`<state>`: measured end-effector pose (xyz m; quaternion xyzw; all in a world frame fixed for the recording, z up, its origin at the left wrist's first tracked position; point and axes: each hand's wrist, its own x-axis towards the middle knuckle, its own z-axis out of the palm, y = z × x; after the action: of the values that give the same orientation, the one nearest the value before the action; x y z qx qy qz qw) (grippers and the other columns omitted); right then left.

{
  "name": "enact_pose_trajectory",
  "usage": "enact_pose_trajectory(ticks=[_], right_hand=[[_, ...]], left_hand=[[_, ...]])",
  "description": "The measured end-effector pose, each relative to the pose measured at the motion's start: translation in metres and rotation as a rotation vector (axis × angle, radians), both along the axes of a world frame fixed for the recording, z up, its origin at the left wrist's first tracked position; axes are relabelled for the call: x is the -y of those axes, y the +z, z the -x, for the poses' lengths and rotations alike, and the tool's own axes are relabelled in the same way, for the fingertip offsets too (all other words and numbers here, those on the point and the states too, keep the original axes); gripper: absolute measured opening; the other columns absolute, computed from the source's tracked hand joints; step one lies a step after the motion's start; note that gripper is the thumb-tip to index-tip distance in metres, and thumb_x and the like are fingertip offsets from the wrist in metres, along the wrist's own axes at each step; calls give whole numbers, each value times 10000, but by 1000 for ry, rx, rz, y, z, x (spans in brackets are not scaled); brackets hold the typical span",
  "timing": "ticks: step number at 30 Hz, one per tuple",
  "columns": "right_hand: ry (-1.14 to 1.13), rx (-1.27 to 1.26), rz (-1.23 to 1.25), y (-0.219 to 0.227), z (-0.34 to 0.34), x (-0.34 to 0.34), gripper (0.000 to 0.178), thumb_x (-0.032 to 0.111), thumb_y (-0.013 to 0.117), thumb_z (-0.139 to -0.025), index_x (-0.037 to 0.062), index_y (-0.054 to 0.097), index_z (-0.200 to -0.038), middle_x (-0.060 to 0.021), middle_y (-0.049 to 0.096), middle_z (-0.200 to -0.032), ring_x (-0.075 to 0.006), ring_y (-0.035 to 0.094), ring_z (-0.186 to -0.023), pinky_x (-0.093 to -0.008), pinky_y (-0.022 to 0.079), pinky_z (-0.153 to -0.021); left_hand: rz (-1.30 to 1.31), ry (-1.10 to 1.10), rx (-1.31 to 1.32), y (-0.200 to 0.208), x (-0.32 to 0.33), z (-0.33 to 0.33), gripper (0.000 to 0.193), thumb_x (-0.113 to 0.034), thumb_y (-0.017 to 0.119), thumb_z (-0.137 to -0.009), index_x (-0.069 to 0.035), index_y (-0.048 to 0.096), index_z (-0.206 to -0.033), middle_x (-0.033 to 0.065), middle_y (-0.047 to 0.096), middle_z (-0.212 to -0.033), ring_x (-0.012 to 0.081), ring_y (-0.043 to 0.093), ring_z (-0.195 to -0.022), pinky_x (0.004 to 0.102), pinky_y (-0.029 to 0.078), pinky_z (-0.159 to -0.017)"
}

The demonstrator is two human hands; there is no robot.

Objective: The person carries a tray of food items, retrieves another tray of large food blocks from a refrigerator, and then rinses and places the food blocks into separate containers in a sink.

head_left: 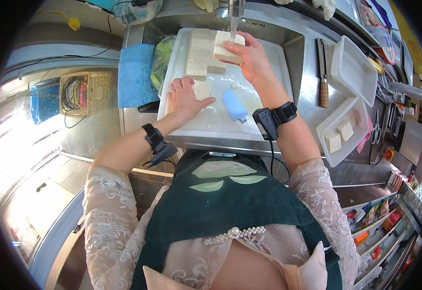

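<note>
Head view: a white tray (211, 128) is lying over the bench's (307, 96) steel sink (292, 53). Under the running tap (236, 7), the right hand (255, 58) is clasping a white block (221, 52) between bent fingers, broad face up, long axis unclear; the left hand (183, 100) is spreading empty fingers beside a pale slab (202, 88).

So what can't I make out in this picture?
In the head view:
Underside of the white rectangular block: hidden by its top and the right hand.
Palm of the left hand: hidden by its back.
Top of the silver metal tap: cut off by the picture's edge.
Contents of the clear plastic bag: blurred by creases.
</note>
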<state>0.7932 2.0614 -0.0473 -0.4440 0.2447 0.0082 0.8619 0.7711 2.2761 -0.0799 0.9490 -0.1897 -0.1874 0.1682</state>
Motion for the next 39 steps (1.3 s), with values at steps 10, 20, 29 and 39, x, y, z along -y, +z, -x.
enact_pose_trajectory(ticks=[10,20,29,39], right_hand=[[13,-16,-8,0,-2,-1,396,-22,640,-811,-1,507,-1184,-105,579,-1031,-249,634,-936,-432,584,-733],[14,-19,-15,-1,-1,-1,403,-20,658,-797,6,520,-1175,-97,580,-1037,-243,630,-937,-429,585,-735],[14,-8,-13,-1,-3,-4,398,-25,659,-794,-9,524,-1169,-108,599,-1036,-247,637,-923,-428,588,-728],[19,-30,-28,3,-4,-3,386,-23,656,-801,-9,526,-1165,-109,606,-1026,-253,640,-912,-432,588,-715]], left_hand=[[103,12,21,-21,-12,1,641,-173,758,-654,-77,388,-1169,159,457,-1150,345,465,-1097,463,369,-889],[253,-138,-22,-16,-32,-18,623,-118,744,-644,-34,401,-1157,196,491,-1116,388,520,-1032,430,445,-869],[202,-151,-96,-9,-31,-17,664,-160,774,-633,-61,431,-1193,182,476,-1162,382,486,-1091,429,413,-939],[-17,-606,-113,17,-28,-41,818,-251,804,-619,-139,435,-1340,93,469,-1309,341,480,-1123,404,408,-970]])
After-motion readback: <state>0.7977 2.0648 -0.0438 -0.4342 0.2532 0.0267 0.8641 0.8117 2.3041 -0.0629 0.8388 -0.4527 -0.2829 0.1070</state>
